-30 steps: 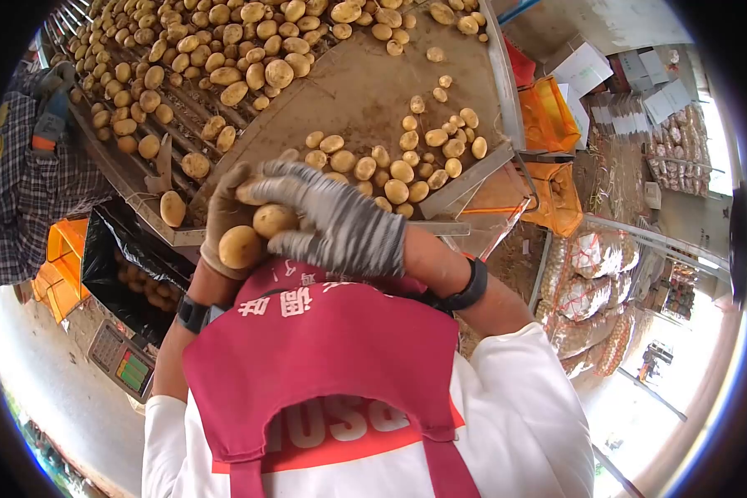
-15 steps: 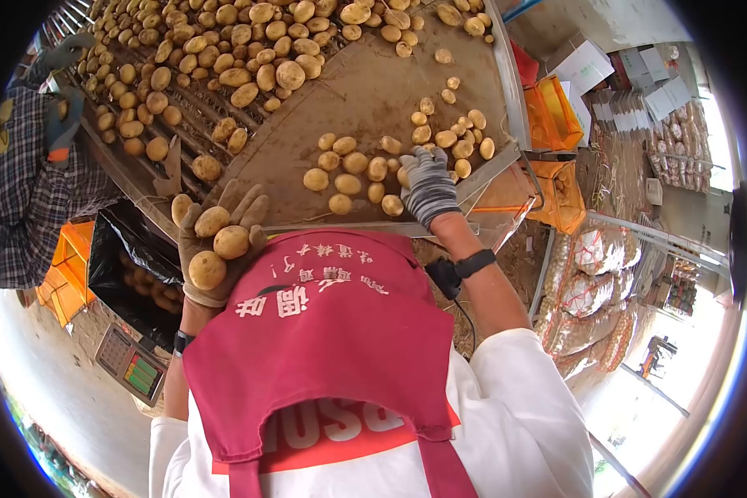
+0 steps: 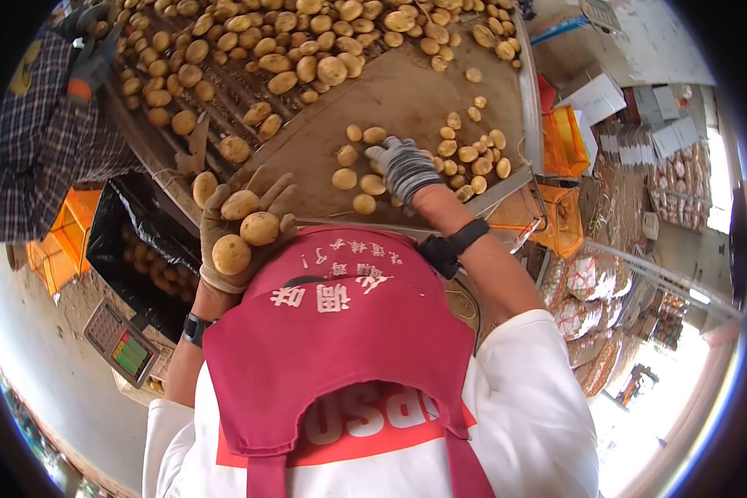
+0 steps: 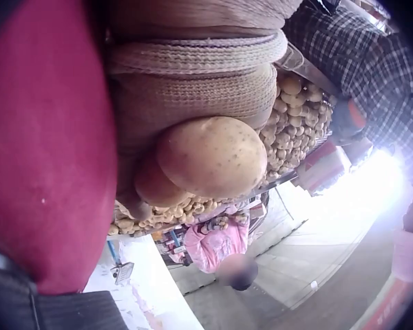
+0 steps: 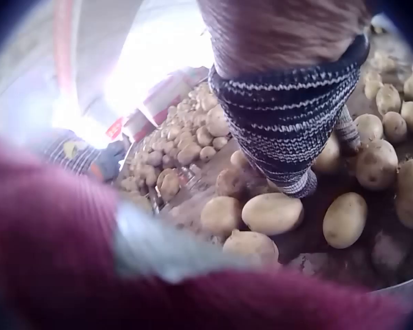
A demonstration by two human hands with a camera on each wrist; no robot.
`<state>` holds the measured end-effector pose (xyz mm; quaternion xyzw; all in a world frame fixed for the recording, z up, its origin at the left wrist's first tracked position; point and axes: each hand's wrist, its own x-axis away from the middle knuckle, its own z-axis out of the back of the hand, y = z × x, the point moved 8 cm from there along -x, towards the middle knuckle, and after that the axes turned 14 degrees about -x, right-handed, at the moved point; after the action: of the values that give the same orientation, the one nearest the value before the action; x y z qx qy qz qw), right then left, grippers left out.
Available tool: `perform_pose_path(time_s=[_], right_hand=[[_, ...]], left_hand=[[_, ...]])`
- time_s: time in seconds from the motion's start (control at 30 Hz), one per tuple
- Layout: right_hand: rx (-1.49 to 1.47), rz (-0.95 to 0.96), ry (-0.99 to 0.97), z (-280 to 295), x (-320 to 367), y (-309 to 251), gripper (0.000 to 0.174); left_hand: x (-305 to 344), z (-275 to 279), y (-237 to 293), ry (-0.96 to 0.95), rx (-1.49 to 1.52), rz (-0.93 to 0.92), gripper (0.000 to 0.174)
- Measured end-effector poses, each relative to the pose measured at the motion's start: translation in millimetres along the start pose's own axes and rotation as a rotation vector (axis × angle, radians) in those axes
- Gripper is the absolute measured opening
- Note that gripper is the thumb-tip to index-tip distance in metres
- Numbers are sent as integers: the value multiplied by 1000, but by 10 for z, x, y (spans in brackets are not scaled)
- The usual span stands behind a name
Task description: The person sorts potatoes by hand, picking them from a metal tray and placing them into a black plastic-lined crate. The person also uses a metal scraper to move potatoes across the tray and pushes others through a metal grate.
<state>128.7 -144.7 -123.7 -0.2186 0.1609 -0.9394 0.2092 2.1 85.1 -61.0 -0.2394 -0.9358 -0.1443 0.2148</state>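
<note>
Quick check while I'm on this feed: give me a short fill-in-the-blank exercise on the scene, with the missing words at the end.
1. The left hand holds several ____.
2. The right hand wears a glove patterned with ____.
3. The open bag beside the table is made of ____ plastic.
4. Of the two hands, the one nearer that bag is the ____.

Missing words: potatoes; stripes; black; left.

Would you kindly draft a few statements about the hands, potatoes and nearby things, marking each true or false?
1. The left hand supports several potatoes. True.
2. The right hand is over the tabletop. True.
3. Both hands wear matching gloves. False: the left glove is plain tan, while the right glove is striped.
4. The black-lined container has no potatoes in it. False: several lie inside.
5. The apron is maroon. True.
</note>
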Motion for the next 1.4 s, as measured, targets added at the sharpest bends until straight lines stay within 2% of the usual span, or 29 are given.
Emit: perform_pose_path(time_s=[0.03,0.1,0.17,0.2,0.27,0.3,0.4,0.5,0.57,0.63,0.67,0.73,0.77,0.8,0.83,0.87,0.9,0.93,0.97,1.0,1.03,1.07,1.1,1.13,1.2,1.27,1.3,1.37,1.4], right_hand=[[-62,-54,-76,19,8,42,52],[-270,12,20,190,14,186,54],[-958,-191,-33,195,3,536,47],[-1267,-401,22,300,80,447,49],[-1625,-368,-40,464,117,47,53],[-1691,-283,-197,383,30,-114,56],[-1623,-221,-460,340,-91,-1169,65],[-1566,-93,-886,110,-87,-2402,74],[-1583,0,-1091,-364,-226,-3012,70],[-1531,33,-1025,-800,-428,-3577,60],[-1438,-27,-906,-959,-573,-3820,59],[-1538,-219,-854,-1037,-670,-4169,83],[-1429,-183,-833,-1200,-815,-4240,92],[-1285,-63,-810,-1084,-787,-4259,86],[-1141,55,-780,-933,-759,-4230,81],[-1143,55,-782,-922,-783,-4119,81],[-1132,214,-644,-783,-889,-4007,75],[-1114,366,-498,-559,-940,-3882,68],[-1091,337,-342,-364,-1030,-3621,54],[-987,422,-135,-70,-1083,-3327,48],[-854,526,104,139,-1144,-2985,47],[-696,618,339,349,-1128,-2636,46],[-542,576,388,515,-1071,-2305,48],[-447,523,407,565,-984,-1962,51],[-325,440,451,535,-697,-1337,55],[-44,369,107,162,-349,-903,62],[-30,338,127,165,-134,-696,62],[131,262,-87,-61,233,-330,69],[132,241,-78,-57,350,-129,69]], left_hand=[[58,21,5,9,7,-13,63],[96,64,52,0,94,-51,64],[197,244,134,6,140,-107,65],[295,266,156,-23,164,-131,64],[524,369,187,-53,241,-165,65],[626,469,204,-30,240,-193,65],[894,789,300,23,211,-333,65],[1213,1111,484,154,272,-461,64],[1387,1389,664,234,239,-571,58],[1569,1645,872,110,72,-620,58],[1663,2029,992,229,93,-605,58],[1785,2196,1271,376,50,-566,54],[1828,2289,1405,400,23,-521,54],[1884,2469,1498,480,54,-502,52],[1934,2573,1538,559,83,-481,49],[2004,2687,1514,683,107,-404,33],[1988,2722,1488,680,104,-402,33],[2038,2859,1395,831,70,-391,24],[2094,2973,1299,980,30,-376,16],[2017,2903,1191,858,36,-398,13],[1991,3041,983,1005,250,-376,27],[1985,3455,860,987,234,-352,27],[1816,4034,671,436,775,-249,30],[1939,3536,265,416,765,-204,30],[1502,2437,581,681,-290,-298,41],[1270,1748,488,551,-366,-266,48],[1124,1412,467,461,-424,-259,54],[888,737,412,396,-519,-217,59],[765,488,360,357,-604,-196,63]])
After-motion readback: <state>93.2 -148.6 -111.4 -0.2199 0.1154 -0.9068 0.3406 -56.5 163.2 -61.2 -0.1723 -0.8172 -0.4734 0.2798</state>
